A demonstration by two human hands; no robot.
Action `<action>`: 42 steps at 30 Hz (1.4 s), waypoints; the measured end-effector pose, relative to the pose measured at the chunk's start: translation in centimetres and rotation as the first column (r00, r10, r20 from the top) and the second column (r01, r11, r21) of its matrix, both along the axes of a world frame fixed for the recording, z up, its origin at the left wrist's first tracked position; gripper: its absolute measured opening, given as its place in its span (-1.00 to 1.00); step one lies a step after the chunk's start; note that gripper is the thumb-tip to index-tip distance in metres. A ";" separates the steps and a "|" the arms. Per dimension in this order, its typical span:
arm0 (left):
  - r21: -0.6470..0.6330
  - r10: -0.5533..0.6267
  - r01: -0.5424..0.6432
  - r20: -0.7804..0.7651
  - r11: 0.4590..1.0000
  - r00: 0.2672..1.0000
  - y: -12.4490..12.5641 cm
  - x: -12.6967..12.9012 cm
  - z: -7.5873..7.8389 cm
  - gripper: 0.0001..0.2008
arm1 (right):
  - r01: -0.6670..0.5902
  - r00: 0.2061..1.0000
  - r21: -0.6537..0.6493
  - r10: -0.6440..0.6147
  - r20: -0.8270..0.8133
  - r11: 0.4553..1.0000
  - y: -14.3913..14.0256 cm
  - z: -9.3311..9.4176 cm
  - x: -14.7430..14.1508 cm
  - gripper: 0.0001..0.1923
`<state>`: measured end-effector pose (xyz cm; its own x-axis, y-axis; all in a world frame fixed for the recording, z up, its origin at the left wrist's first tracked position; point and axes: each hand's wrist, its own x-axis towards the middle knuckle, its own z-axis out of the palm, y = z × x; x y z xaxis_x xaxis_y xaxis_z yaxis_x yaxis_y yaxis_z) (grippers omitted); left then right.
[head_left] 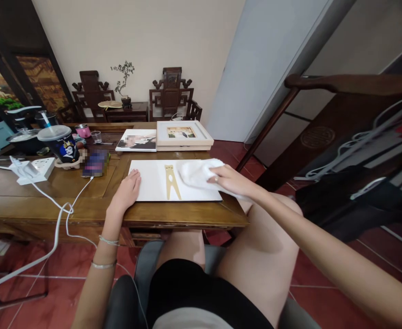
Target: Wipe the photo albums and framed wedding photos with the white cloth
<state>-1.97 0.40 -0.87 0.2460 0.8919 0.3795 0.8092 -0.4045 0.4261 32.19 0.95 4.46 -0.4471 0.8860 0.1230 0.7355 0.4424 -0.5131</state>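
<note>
Head camera: the white panel (149,183) with a gold A-shaped motif (169,176) lies along the near edge of the wooden table (173,215), close to the near-right corner. My left hand (130,187) rests open across its left edge; my right hand (226,178) grips a white cloth (197,173) over its right part.

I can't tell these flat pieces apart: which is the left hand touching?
The nearest one: the white panel with the gold shape. The left hand rests on its left edge. The framed picture and photo panel lie farther back, untouched.
</note>
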 end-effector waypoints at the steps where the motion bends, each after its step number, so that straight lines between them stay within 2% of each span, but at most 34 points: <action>1: 0.001 0.001 -0.001 0.001 1.000 1.000 0.0 0.0 0.0 -0.55 | 0.006 1.000 -0.009 -0.005 0.021 1.000 -1.6 0.1 0.3 -0.79; 5: -0.001 0.005 -0.005 -0.004 1.000 1.000 -0.1 0.1 0.0 -0.54 | 0.032 0.998 -0.044 -0.029 0.057 0.999 -6.9 0.9 1.1 -0.86; 7: 0.000 0.007 -0.007 -0.006 1.000 1.000 -0.1 0.1 0.0 -0.53 | 0.011 0.998 -0.061 -0.007 0.057 0.998 -8.0 1.3 1.2 -0.89; 9: 0.001 0.006 -0.006 -0.008 1.000 1.000 -0.1 0.0 0.0 -0.53 | 0.011 0.999 -0.077 -0.008 0.042 0.997 -7.7 1.7 1.1 -0.88; 12: 0.010 -0.003 0.003 -0.002 1.000 1.000 0.0 0.0 0.0 -0.55 | 0.016 1.000 -0.083 -0.014 0.024 0.996 -5.3 1.8 0.5 -0.83; 16: 0.003 -0.005 0.005 -0.005 1.000 1.000 0.1 0.0 0.1 -0.53 | -0.006 0.999 -0.051 0.004 -0.033 0.999 0.3 1.4 -0.7 -0.85; 21: -0.004 -0.005 0.005 -0.001 1.000 1.000 0.1 -0.1 0.1 -0.55 | 0.098 0.986 -0.033 -0.101 -0.133 0.995 6.7 0.8 -2.0 -0.88; 25: 0.004 -0.009 0.009 0.019 1.000 1.000 0.0 -0.1 0.1 -0.56 | 0.102 0.986 -0.020 -0.103 -0.133 0.995 8.5 0.4 -2.4 -0.91; 29: 0.002 -0.008 0.008 0.021 1.000 1.000 -0.1 -0.1 0.1 -0.55 | 0.051 0.996 0.021 -0.049 -0.075 0.998 5.9 0.2 -2.2 -0.88; 34: 0.008 -0.004 0.004 0.019 1.000 1.000 0.0 0.0 -0.1 -0.54 | -0.003 0.999 -0.036 0.005 0.037 0.999 -1.6 1.1 -1.4 -0.82; 38: 0.018 0.003 -0.003 0.010 1.000 1.000 0.1 0.0 -0.3 -0.55 | -0.032 0.995 -0.113 0.042 0.089 0.993 -6.8 2.4 -1.1 -0.85; 40: 0.022 0.001 -0.001 0.002 1.000 1.000 0.1 0.0 -0.3 -0.54 | -0.062 0.993 -0.119 0.073 0.096 0.991 -7.8 2.6 -1.1 -0.86; 42: 0.024 0.003 -0.003 -0.001 1.000 1.000 0.1 0.0 -0.3 -0.53 | -0.069 0.992 -0.110 0.080 0.095 0.992 -7.5 2.6 -1.3 -0.85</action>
<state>-1.99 0.55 -1.19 0.2438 0.8834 0.4003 0.8109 -0.4120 0.4154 30.93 -6.58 7.05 -0.5177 0.8554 -0.0178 0.7520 0.4450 -0.4863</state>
